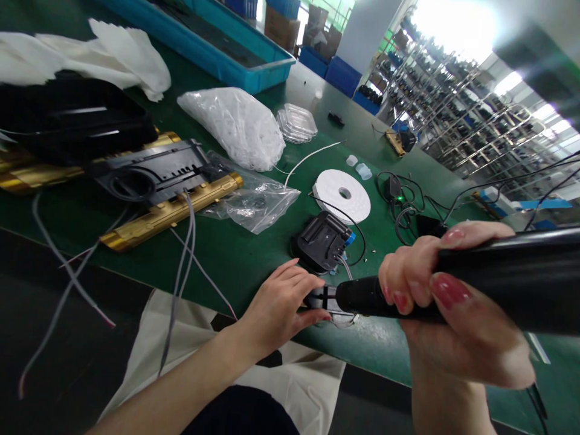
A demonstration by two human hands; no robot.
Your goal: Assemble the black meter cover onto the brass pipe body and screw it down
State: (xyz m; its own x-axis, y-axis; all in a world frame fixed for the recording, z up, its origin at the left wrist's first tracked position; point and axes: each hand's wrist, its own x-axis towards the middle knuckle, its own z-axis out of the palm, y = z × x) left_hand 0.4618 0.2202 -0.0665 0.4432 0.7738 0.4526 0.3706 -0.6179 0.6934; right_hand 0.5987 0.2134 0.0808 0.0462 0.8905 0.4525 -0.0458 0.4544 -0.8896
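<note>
My right hand (453, 296) is wrapped round a thick black electric screwdriver (507, 278), which points left and down. Its bit end meets a small grey-and-black part (322, 297) near the table's front edge. Thumb and fingers of my left hand (285, 302) pinch that part from its left side. Just beyond it lies a black plastic housing (321, 240) with grey wires and a blue piece at its right side. The bit's tip is too small to make out.
Gold-coloured rails with a black plastic frame (158, 172) lie at left, grey wires hanging over the edge. Behind are a bag of white parts (235, 127), a white tape roll (342, 196), clear trays (296, 122) and a blue bin (254, 69). Black cables (403, 205) coil at right.
</note>
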